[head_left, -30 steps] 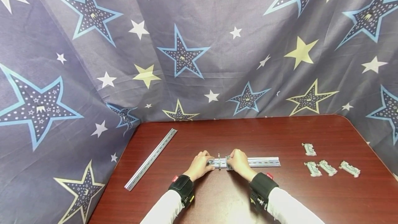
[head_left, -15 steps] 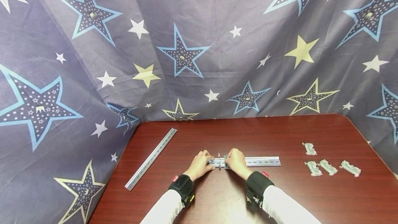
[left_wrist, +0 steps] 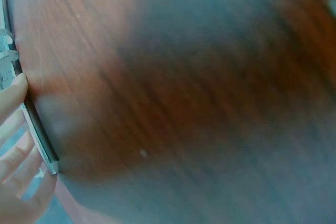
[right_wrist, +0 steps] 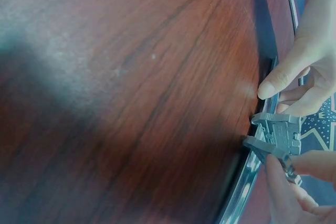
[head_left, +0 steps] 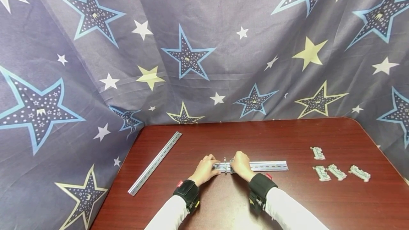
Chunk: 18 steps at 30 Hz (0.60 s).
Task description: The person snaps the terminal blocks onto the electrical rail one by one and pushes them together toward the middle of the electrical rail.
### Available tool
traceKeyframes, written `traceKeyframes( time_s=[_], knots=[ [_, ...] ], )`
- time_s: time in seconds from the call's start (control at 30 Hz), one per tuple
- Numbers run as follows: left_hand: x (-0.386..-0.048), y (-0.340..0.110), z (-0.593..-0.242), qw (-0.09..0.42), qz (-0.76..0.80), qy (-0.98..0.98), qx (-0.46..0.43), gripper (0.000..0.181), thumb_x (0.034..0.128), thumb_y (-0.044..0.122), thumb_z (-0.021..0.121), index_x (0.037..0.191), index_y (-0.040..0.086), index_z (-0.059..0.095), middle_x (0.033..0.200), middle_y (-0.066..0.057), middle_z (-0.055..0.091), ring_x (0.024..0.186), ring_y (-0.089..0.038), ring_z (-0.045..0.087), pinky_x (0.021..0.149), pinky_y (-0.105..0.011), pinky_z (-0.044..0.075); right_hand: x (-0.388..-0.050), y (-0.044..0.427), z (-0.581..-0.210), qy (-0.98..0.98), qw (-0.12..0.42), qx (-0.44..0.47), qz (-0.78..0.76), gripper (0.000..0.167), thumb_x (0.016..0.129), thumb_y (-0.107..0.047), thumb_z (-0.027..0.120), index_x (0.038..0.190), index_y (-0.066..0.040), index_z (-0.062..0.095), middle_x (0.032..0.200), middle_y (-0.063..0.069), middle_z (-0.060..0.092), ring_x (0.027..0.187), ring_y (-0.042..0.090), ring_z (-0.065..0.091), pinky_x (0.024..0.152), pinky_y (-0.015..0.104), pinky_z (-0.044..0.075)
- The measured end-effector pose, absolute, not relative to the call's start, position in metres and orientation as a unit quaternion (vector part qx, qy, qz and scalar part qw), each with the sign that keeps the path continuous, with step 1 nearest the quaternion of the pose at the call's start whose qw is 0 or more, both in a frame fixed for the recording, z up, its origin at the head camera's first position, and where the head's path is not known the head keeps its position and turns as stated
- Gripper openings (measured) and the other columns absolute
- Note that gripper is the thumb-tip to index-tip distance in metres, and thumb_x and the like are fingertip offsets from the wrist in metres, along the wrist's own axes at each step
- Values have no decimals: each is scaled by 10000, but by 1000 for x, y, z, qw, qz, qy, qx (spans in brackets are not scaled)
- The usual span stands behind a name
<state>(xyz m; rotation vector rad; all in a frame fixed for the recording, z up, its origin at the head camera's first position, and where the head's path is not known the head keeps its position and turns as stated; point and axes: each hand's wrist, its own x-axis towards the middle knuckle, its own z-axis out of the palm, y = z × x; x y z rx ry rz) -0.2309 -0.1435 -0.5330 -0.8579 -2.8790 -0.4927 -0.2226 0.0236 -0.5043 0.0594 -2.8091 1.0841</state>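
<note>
A slotted metal DIN rail point(head_left: 270, 166) lies crosswise on the table. My left hand point(head_left: 204, 169) grips its left end; in the left wrist view, the thumb and fingers point(left_wrist: 18, 174) straddle the rail's edges. One grey terminal block point(head_left: 225, 165) stands upright across the rail, just right of that hand. In my right hand point(head_left: 241, 165), a second grey terminal block point(right_wrist: 265, 148) is pinched between thumb and fingers. The right wrist view has it at the rail, beside the standing block point(right_wrist: 283, 129) with a narrow gap. Whether it is seated on the rail cannot be seen.
Another bare DIN rail point(head_left: 154, 163) lies slanted at the table's left. Several loose terminal blocks point(head_left: 335, 172) lie flat on the right side of the reddish-brown table point(head_left: 255, 137). A star-patterned cloth point(head_left: 204, 91) hangs behind the table's far edge.
My right hand has slid left along the rail with its terminal block, bringing it closer to the standing one. The left hand and the rail have stayed in place.
</note>
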Motion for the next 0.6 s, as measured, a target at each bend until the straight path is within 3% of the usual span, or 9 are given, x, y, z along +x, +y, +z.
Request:
traceKeyframes(
  time_s=[0.27,0.6],
  knots=[
    [-231,-143,-534,51,-160,-945,-281,334,675,230,732,971,88,670,869,-12,517,818,-179,479,670,-317,399,-229,21,-509,-939,70,12,335,174,587,6,620,503,-67,486,529,69,538,561,265,557,558,396,448],
    [-231,-143,-534,52,-164,-944,-281,334,672,218,735,969,83,669,860,-16,514,805,-181,476,664,-323,397,-228,16,-504,-942,85,19,325,119,580,47,606,528,-30,532,584,137,588,590,316,588,544,404,453]
  ],
)
